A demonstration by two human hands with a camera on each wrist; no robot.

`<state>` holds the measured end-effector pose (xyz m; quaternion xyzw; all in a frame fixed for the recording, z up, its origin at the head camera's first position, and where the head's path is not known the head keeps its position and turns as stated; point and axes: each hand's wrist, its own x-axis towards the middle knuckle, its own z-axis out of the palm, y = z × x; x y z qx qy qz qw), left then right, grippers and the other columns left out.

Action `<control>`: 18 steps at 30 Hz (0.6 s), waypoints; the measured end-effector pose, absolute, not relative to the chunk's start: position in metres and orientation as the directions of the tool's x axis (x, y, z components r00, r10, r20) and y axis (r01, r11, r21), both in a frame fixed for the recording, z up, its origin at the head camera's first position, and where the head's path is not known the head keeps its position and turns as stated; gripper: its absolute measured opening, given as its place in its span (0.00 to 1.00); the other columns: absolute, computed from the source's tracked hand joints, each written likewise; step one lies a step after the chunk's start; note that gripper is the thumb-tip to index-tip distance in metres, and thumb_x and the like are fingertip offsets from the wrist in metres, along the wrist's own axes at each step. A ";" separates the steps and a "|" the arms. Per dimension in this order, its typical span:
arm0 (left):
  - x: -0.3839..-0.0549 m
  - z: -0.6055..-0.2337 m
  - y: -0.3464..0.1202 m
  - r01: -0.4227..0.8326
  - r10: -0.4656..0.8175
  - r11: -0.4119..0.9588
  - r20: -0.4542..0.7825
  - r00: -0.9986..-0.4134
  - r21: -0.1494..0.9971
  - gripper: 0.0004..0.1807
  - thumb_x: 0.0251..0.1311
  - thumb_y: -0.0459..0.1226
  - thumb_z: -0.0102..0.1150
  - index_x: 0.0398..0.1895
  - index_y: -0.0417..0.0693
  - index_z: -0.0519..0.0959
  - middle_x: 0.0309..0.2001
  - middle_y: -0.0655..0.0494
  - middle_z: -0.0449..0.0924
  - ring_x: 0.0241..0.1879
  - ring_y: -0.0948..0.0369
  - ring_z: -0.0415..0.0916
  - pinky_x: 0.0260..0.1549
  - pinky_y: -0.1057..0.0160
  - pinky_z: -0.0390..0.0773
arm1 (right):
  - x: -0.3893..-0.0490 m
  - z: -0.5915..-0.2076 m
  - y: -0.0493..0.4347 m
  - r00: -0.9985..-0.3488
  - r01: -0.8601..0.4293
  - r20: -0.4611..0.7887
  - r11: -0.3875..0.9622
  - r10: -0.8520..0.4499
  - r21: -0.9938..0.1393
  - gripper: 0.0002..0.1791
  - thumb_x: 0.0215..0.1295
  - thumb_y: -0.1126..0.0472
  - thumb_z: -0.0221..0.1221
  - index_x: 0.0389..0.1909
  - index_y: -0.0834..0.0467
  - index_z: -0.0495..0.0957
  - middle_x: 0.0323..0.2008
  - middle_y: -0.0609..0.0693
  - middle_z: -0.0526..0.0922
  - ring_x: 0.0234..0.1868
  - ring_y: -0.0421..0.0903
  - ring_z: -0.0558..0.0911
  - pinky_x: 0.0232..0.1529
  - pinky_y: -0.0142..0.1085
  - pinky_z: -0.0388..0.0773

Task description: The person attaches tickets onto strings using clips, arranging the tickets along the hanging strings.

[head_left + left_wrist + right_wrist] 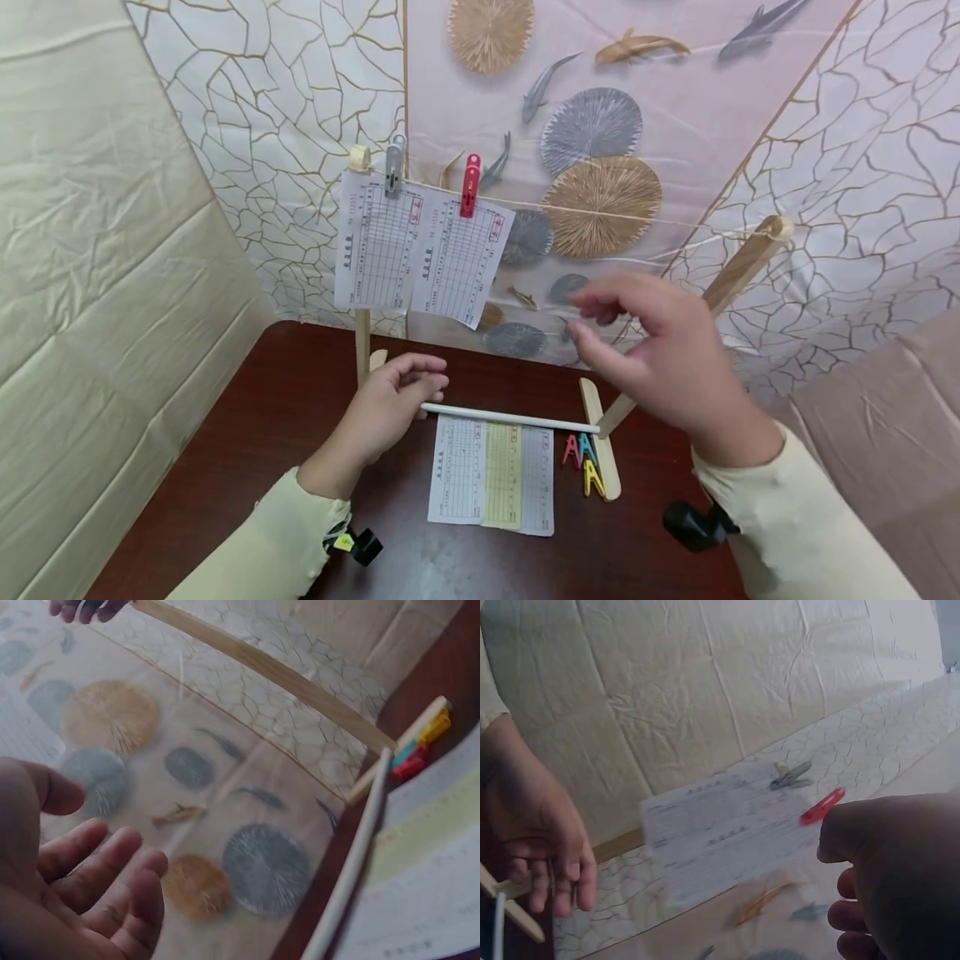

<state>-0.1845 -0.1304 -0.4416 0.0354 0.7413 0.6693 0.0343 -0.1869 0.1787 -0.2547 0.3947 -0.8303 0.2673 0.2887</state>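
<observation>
Two printed paper slips hang side by side from a string [585, 210]. A grey clothespin [393, 167] holds the left slip [375, 250], and a red clothespin [470, 185] the right slip [457, 267]. My right hand [660, 358] is raised in front of the right wooden post [738, 267], fingers loosely bent and holding nothing. Low by the left post, my left hand [393, 408] has relaxed fingers near the left end of a white rod [510, 417]; its palm looks bare in the left wrist view.
White slips [456, 475] and a yellow slip [502, 479] lie overlapping on the dark table [247, 450]. Pink [572, 450], blue [587, 448] and yellow clothespins [592, 479] lie by the right wooden foot [609, 458]. Patterned cloth [480, 108] hangs behind.
</observation>
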 end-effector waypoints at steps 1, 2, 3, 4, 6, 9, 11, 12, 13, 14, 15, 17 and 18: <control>-0.183 -0.447 -0.130 0.019 0.104 0.150 0.003 -0.995 0.989 0.15 0.81 0.40 0.65 0.65 0.51 0.86 0.57 0.49 0.92 0.50 0.55 0.87 0.44 0.60 0.88 | -0.185 -0.265 0.182 -0.532 -0.804 0.685 0.551 -0.498 -0.224 0.15 0.62 0.65 0.76 0.50 0.57 0.92 0.42 0.47 0.94 0.40 0.43 0.85 0.48 0.23 0.78; -0.181 -0.452 -0.130 0.027 0.108 0.193 0.006 -0.994 0.981 0.14 0.81 0.40 0.66 0.64 0.52 0.86 0.57 0.51 0.92 0.49 0.55 0.86 0.44 0.60 0.86 | -0.183 -0.275 0.186 -0.546 -0.795 0.678 0.561 -0.493 -0.232 0.15 0.61 0.65 0.76 0.50 0.56 0.92 0.42 0.46 0.93 0.40 0.43 0.85 0.48 0.24 0.77; -0.179 -0.458 -0.129 0.034 0.110 0.235 0.008 -0.994 0.971 0.14 0.80 0.41 0.67 0.64 0.53 0.87 0.56 0.53 0.91 0.48 0.55 0.85 0.43 0.60 0.85 | -0.181 -0.285 0.190 -0.562 -0.783 0.670 0.573 -0.486 -0.241 0.16 0.61 0.65 0.77 0.51 0.55 0.92 0.43 0.46 0.93 0.40 0.43 0.85 0.46 0.23 0.77; -0.177 -0.464 -0.128 0.042 0.111 0.268 0.013 -0.994 0.962 0.14 0.80 0.41 0.67 0.63 0.54 0.87 0.55 0.54 0.91 0.47 0.56 0.83 0.42 0.60 0.84 | -0.179 -0.295 0.194 -0.579 -0.770 0.661 0.587 -0.478 -0.250 0.17 0.60 0.65 0.77 0.52 0.54 0.92 0.43 0.45 0.93 0.41 0.43 0.84 0.47 0.24 0.76; -0.174 -0.475 -0.127 0.039 0.109 0.315 0.005 -0.994 0.948 0.14 0.80 0.41 0.67 0.63 0.56 0.87 0.53 0.57 0.90 0.46 0.58 0.82 0.42 0.62 0.81 | -0.176 -0.315 0.201 -0.607 -0.747 0.647 0.610 -0.462 -0.264 0.19 0.60 0.65 0.78 0.53 0.53 0.92 0.44 0.45 0.92 0.41 0.43 0.85 0.47 0.24 0.76; -0.169 -0.493 -0.124 0.020 0.101 0.362 -0.017 -0.995 0.932 0.13 0.79 0.40 0.66 0.62 0.57 0.87 0.51 0.60 0.89 0.47 0.60 0.82 0.44 0.61 0.81 | -0.172 -0.347 0.213 -0.663 -0.702 0.616 0.641 -0.427 -0.312 0.21 0.60 0.66 0.79 0.54 0.51 0.91 0.44 0.43 0.91 0.41 0.42 0.84 0.43 0.23 0.78; -0.168 -0.505 -0.122 0.015 0.099 0.388 -0.025 -0.995 0.922 0.14 0.79 0.40 0.66 0.63 0.55 0.87 0.52 0.57 0.89 0.50 0.60 0.83 0.49 0.58 0.82 | -0.170 -0.369 0.220 -0.712 -0.657 0.584 0.663 -0.390 -0.359 0.22 0.61 0.67 0.80 0.55 0.51 0.90 0.45 0.43 0.90 0.40 0.40 0.85 0.41 0.22 0.80; -0.168 -0.510 -0.121 0.013 0.096 0.404 -0.028 -0.995 0.915 0.14 0.79 0.39 0.67 0.63 0.54 0.87 0.54 0.56 0.88 0.52 0.60 0.84 0.52 0.56 0.82 | -0.168 -0.380 0.224 -0.735 -0.632 0.569 0.677 -0.370 -0.377 0.22 0.61 0.67 0.80 0.56 0.51 0.90 0.45 0.42 0.90 0.40 0.40 0.85 0.40 0.22 0.80; -0.167 -0.515 -0.120 0.015 0.093 0.425 -0.027 -0.995 0.905 0.15 0.79 0.40 0.67 0.64 0.54 0.87 0.56 0.55 0.88 0.54 0.59 0.84 0.55 0.54 0.83 | -0.166 -0.391 0.228 -0.759 -0.603 0.552 0.694 -0.346 -0.393 0.23 0.61 0.67 0.80 0.56 0.51 0.90 0.45 0.42 0.89 0.41 0.39 0.84 0.39 0.22 0.80; -0.166 -0.520 -0.119 0.017 0.089 0.444 -0.025 -0.996 0.896 0.16 0.78 0.40 0.67 0.65 0.53 0.87 0.58 0.54 0.87 0.57 0.58 0.84 0.57 0.51 0.83 | -0.163 -0.402 0.232 -0.781 -0.574 0.537 0.708 -0.320 -0.413 0.23 0.61 0.67 0.80 0.57 0.50 0.90 0.45 0.42 0.89 0.41 0.38 0.84 0.39 0.22 0.80; -0.166 -0.524 -0.119 0.024 0.084 0.470 -0.018 -0.996 0.882 0.16 0.78 0.40 0.67 0.65 0.53 0.87 0.60 0.53 0.87 0.59 0.57 0.84 0.60 0.49 0.83 | -0.161 -0.412 0.235 -0.797 -0.549 0.527 0.718 -0.295 -0.427 0.23 0.61 0.68 0.81 0.56 0.51 0.90 0.44 0.41 0.88 0.41 0.38 0.84 0.39 0.23 0.80; -0.164 -0.531 -0.118 0.030 0.070 0.515 -0.007 -0.998 0.857 0.18 0.78 0.41 0.67 0.67 0.53 0.86 0.63 0.53 0.85 0.63 0.54 0.83 0.64 0.45 0.81 | -0.158 -0.432 0.241 -0.817 -0.510 0.521 0.733 -0.248 -0.451 0.23 0.60 0.68 0.81 0.55 0.52 0.90 0.42 0.41 0.87 0.39 0.39 0.83 0.39 0.24 0.78; -0.163 -0.534 -0.118 0.034 0.063 0.535 -0.001 -0.998 0.844 0.19 0.78 0.41 0.68 0.67 0.53 0.86 0.64 0.54 0.85 0.65 0.53 0.82 0.66 0.44 0.80 | -0.156 -0.441 0.243 -0.823 -0.493 0.521 0.739 -0.226 -0.459 0.23 0.59 0.68 0.81 0.55 0.52 0.90 0.41 0.41 0.86 0.39 0.40 0.82 0.38 0.24 0.76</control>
